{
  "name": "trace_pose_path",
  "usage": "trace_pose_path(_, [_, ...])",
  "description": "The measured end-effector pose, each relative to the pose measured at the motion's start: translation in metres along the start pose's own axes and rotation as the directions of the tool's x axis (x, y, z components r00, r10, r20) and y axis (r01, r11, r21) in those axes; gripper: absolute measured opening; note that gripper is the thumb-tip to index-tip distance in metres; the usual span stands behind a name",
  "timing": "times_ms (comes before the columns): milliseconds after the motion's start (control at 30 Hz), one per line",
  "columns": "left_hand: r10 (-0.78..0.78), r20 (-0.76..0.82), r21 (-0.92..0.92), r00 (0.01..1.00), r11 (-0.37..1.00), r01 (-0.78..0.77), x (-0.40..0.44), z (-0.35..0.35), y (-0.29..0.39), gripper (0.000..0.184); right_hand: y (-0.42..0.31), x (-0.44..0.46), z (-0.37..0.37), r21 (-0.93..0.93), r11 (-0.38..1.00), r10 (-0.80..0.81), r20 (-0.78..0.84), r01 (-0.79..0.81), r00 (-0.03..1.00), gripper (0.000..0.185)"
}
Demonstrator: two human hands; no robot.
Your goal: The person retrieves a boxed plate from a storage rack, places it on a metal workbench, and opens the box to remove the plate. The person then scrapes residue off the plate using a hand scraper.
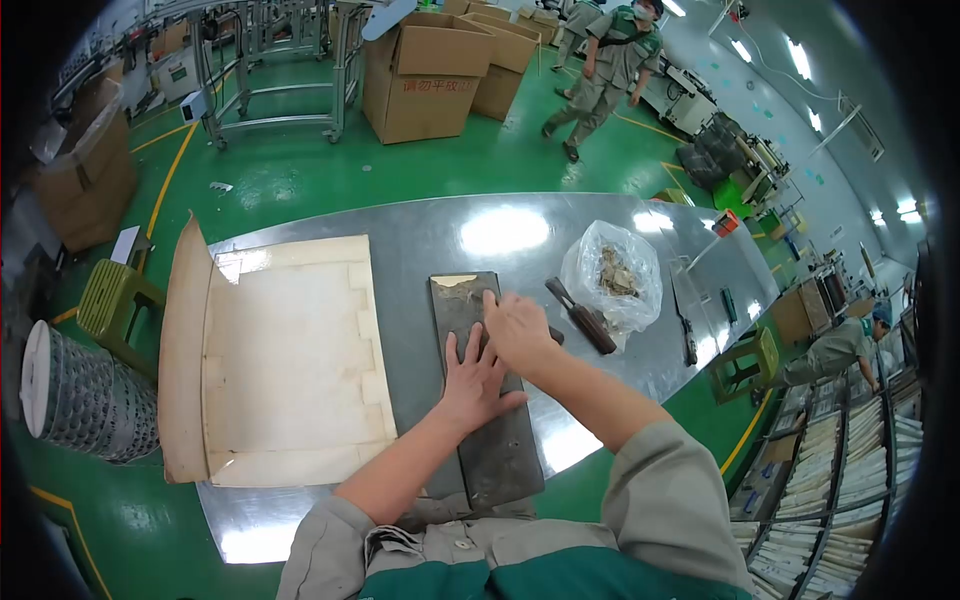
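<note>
A long dark board (500, 440) lies on the metal table in front of me, a pale tan patch at its far end. My left hand (472, 388) rests flat on the board, fingers spread. Just beyond it, my right hand (518, 335) is closed over the board, its index finger stretched toward the far end. A dark stub, perhaps a tool's handle, sticks out at the right of that hand; the rest is hidden. To the right lies a tool with a brown wooden handle (592, 328). Behind it, a clear plastic bag (585, 262) holds brownish scraps (617, 272).
An open, shallow cardboard box (290, 350) covers the table's left side. A thin tool with a dark handle (689, 342) and a small dark green tool (728, 305) lie at right. Green stools (112, 305) stand beside the table. A person (608, 75) walks beyond large cartons (425, 80).
</note>
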State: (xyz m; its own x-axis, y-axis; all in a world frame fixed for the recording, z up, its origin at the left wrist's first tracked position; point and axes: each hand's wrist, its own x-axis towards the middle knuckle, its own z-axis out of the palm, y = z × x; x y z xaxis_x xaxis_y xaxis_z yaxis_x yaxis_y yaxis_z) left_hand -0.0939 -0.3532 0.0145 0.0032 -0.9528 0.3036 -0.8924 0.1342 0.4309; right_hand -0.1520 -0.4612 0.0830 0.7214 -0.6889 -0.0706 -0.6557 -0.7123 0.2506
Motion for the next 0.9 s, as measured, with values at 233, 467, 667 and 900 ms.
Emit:
trace_pose_path(233, [0.007,-0.050,-0.029,0.999,1.000,-0.008,0.001,0.003,-0.002,0.088,-0.008,0.004,0.008,-0.120,0.991,0.058,-0.033,-0.062,0.998,0.054])
trace_pose_path(467, [-0.004,0.008,-0.019,1.000,1.000,0.004,0.001,-0.001,0.000,0.090,-0.003,0.007,0.002,-0.092,0.995,-0.026,-0.049,0.021,0.998,0.044])
trace_pose_path(667, [-0.018,0.030,-0.020,0.999,1.000,0.018,0.000,-0.002,0.000,0.091,-0.004,-0.002,0.001,-0.032,0.999,-0.013,-0.007,0.013,1.000,0.050])
trace_pose_path(900, [-0.026,0.001,-0.060,1.000,0.998,0.026,0.000,-0.002,0.000,0.086,-0.008,-0.012,-0.005,-0.052,0.998,-0.046,-0.021,0.045,0.999,0.050])
